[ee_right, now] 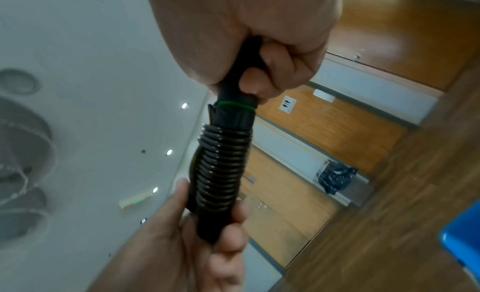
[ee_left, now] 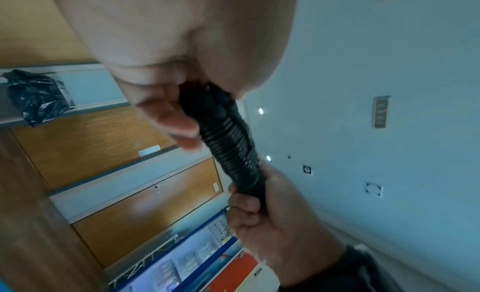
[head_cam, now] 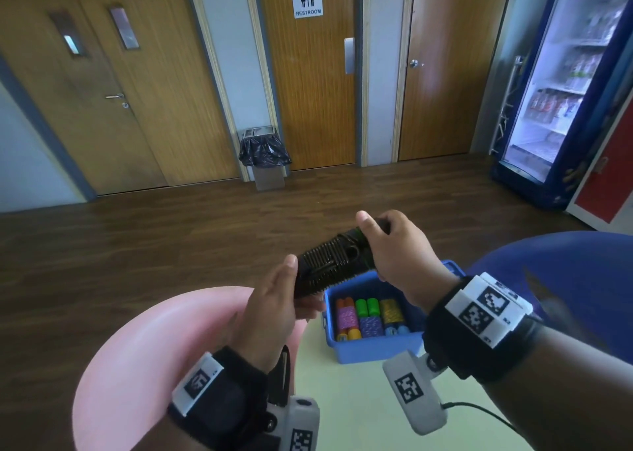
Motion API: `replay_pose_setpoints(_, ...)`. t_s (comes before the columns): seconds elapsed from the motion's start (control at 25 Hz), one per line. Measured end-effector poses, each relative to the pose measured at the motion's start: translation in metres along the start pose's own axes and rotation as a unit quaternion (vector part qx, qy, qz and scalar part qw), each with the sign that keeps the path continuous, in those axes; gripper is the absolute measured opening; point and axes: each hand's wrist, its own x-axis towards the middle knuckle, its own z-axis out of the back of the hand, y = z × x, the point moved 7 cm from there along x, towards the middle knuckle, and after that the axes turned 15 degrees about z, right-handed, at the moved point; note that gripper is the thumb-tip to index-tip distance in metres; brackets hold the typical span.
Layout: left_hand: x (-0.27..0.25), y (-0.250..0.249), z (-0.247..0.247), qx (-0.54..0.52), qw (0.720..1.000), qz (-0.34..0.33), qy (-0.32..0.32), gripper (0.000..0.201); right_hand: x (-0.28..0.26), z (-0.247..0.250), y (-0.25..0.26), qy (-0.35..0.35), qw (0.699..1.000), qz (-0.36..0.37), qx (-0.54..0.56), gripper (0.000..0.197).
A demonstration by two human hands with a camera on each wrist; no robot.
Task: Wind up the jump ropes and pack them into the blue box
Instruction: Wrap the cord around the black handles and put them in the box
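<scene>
Rope: black jump rope (head_cam: 330,262), cord coiled tight round its handles into one stubby bundle, held up in the air between both hands, above and just in front of the blue box.
Left hand: left hand (head_cam: 270,308) has the near, lower end; thumb lies straight along the side, fingers curl underneath and round the bundle. In the right wrist view the fingers (ee_right: 231,241) wrap the bottom of the coil.
Right hand: right hand (head_cam: 394,248) clamps the far, upper end, fist closed round the handle, thumb up on top. A thin green ring (ee_right: 235,106) shows on the handle just below the fist.
Tilt: bundle slants, far end higher and to the right.
Box: blue box (head_cam: 373,346) sits on a pale green table (head_cam: 349,406), lid off; wound ropes (head_cam: 370,317) in pink, purple, green, orange and gold lie packed side by side inside.
Around: pink chair (head_cam: 137,358) at left, blue one (head_cam: 565,279) at right; bin (head_cam: 265,158) with black bag by the restroom door (head_cam: 308,74); drinks fridge (head_cam: 561,84) far right.
</scene>
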Motion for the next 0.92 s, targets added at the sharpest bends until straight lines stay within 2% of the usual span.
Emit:
replay_pose_setpoints(0.12,0.0,0.003,-0.005,-0.019,0.999,-0.019,-0.038,0.048,-0.007,0.0,0.003,-0.019,0.998,0.044,-0.029,0.036)
replay_pose_setpoints(0.28,0.0,0.007,-0.012,-0.071,0.997,-0.001,-0.019,0.045,-0.016,0.004,-0.002,-0.051,0.996,0.071,-0.03,0.031)
replay_pose_setpoints(0.52,0.004,0.025,-0.031,-0.1,0.993,0.057,-0.016,0.048,-0.021,0.02,-0.012,-0.074,0.99,0.115,-0.042,0.027)
replay_pose_setpoints(0.68,0.003,0.031,-0.058,-0.178,0.975,0.131,-0.012,0.04,-0.023,0.04,-0.018,-0.089,0.979,0.176,-0.059,0.027)
replay_pose_setpoints(0.8,0.005,0.028,-0.081,-0.17,0.978,0.124,-0.014,0.04,-0.018,0.06,-0.036,-0.081,0.982,0.164,-0.044,0.027)
replay_pose_setpoints(0.92,0.005,0.014,-0.103,-0.132,0.986,0.099,-0.017,0.038,-0.017,0.076,-0.064,-0.043,0.991,0.116,0.056,0.026)
